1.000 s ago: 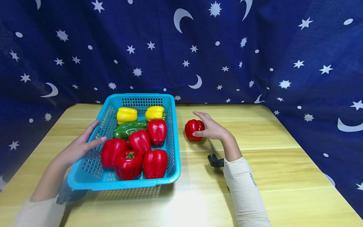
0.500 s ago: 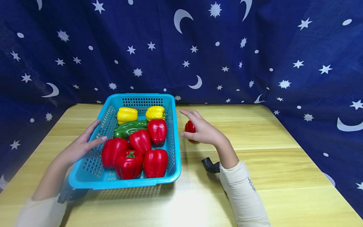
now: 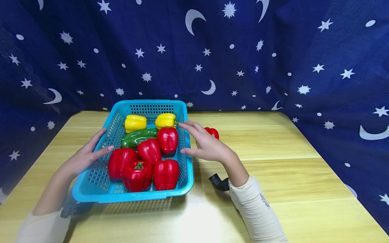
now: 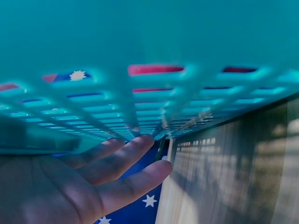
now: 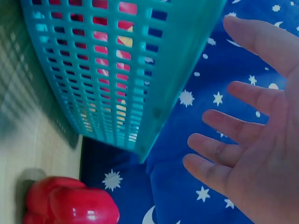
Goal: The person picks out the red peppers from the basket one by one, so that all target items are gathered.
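A blue plastic basket (image 3: pixel 133 198) with perforated sides stands on the table. In it are two yellow bell peppers (image 3: pixel 135 123), several red bell peppers (image 3: pixel 165 174) and long green peppers (image 3: pixel 138 138). My left hand (image 3: pixel 82 160) is at the basket's left side, thumb over the rim; the left wrist view shows its fingers extended along the outer wall. Over the right rim my right hand (image 3: pixel 209 145) spreads its fingers and holds nothing. In the right wrist view those fingers are apart from the wall. A lone red bell pepper (image 5: pixel 70 200), partly hidden in the head view, lies right of the basket.
The wooden table (image 3: pixel 288 175) extends right of the basket and in front of it. A dark blue curtain (image 3: pixel 243 60) with white stars and moons hangs behind. A black curved piece (image 3: pixel 219 183) sticks out at my right wrist.
My right hand has moved left from over the lone red bell pepper to the basket's right rim, fingers spread throughout. The left hand and the basket have stayed put.
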Demonstrator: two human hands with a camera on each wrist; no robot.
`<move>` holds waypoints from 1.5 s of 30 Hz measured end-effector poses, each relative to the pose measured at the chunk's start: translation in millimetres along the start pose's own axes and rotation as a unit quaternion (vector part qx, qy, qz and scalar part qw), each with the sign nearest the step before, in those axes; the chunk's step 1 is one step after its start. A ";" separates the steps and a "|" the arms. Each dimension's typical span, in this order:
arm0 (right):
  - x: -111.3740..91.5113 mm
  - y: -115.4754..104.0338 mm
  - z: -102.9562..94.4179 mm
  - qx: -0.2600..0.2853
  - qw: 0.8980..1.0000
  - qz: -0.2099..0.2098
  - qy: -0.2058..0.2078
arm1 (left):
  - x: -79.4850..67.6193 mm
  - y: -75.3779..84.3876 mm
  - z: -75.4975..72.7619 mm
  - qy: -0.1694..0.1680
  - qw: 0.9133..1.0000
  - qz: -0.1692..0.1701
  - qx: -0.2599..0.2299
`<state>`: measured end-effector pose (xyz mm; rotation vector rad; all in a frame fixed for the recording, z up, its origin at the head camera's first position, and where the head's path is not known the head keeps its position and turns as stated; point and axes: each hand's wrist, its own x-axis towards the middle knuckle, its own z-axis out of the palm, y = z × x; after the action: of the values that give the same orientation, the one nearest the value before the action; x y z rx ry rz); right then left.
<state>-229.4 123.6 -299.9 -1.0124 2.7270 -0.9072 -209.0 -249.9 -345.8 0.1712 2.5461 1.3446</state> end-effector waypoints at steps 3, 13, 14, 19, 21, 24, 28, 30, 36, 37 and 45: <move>0.1 -4.5 2.7 -0.002 1.000 -0.005 -0.006 | 0.5 -0.4 -0.2 -0.001 1.000 0.001 -0.001; 0.0 -18.0 12.7 -0.015 0.999 -0.036 -0.033 | 1.3 -0.4 -0.6 -0.002 1.000 0.000 -0.005; 0.1 -18.9 13.8 -0.016 0.998 -0.039 -0.036 | 1.1 -0.3 -0.5 -0.002 1.000 -0.001 -0.005; 1.4 -23.4 19.7 -0.027 0.997 -0.044 -0.062 | 0.5 0.8 -0.2 -0.002 1.000 -0.004 -0.005; 2.3 -25.0 22.4 -0.037 0.995 -0.048 -0.075 | 0.5 1.0 -0.1 -0.002 1.000 -0.003 -0.005; 3.5 -27.0 27.0 -0.061 0.992 -0.051 -0.095 | 0.7 1.3 0.0 -0.002 1.000 -0.003 -0.007; 5.0 -29.7 33.2 -0.104 0.987 -0.049 -0.116 | 1.1 1.0 -0.2 -0.003 1.000 -0.003 -0.008; 5.8 -31.2 36.1 -0.126 0.983 -0.052 -0.125 | 1.3 0.7 -0.2 -0.003 1.000 -0.003 -0.008; 7.0 -35.5 40.6 -0.176 0.970 -0.053 -0.156 | 1.6 1.4 -0.1 -0.002 1.000 -0.011 0.001; 7.2 -35.9 41.2 -0.185 0.968 -0.053 -0.160 | 1.7 1.4 -0.1 -0.001 1.000 -0.012 0.003; 8.1 -40.0 43.7 -0.235 0.954 -0.049 -0.181 | 1.7 0.5 -0.1 0.000 1.000 -0.013 0.005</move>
<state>-200.8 72.7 -312.2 -1.2461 2.6318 -0.0472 -210.6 -249.3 -345.6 0.1394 2.5475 1.3222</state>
